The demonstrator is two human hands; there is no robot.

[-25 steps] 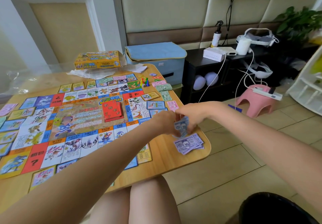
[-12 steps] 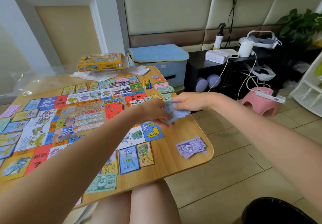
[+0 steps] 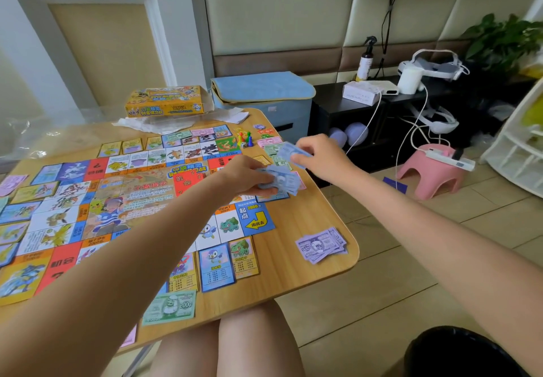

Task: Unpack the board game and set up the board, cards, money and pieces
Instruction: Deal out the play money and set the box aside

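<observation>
A wooden bench (image 3: 308,224) with rounded corners fills the left and centre of the frame, over a tiled floor (image 3: 382,303). At upper left centre the yellow game box (image 3: 166,101) lies at the bench's far edge. The game board (image 3: 117,200) lies flat across the bench, ringed with colourful squares, cards lined along its edges. A green 2000 note (image 3: 170,307) sits at the lower near edge. In the centre, the left hand (image 3: 249,177) grips a fanned stack of blue notes (image 3: 282,181) above the board's right edge. Just right, the right hand (image 3: 320,158) pinches a single blue note (image 3: 291,152). A purple note pile (image 3: 321,244) rests at the bench's right corner. A pink stool (image 3: 432,171) stands on the floor at right.
</observation>
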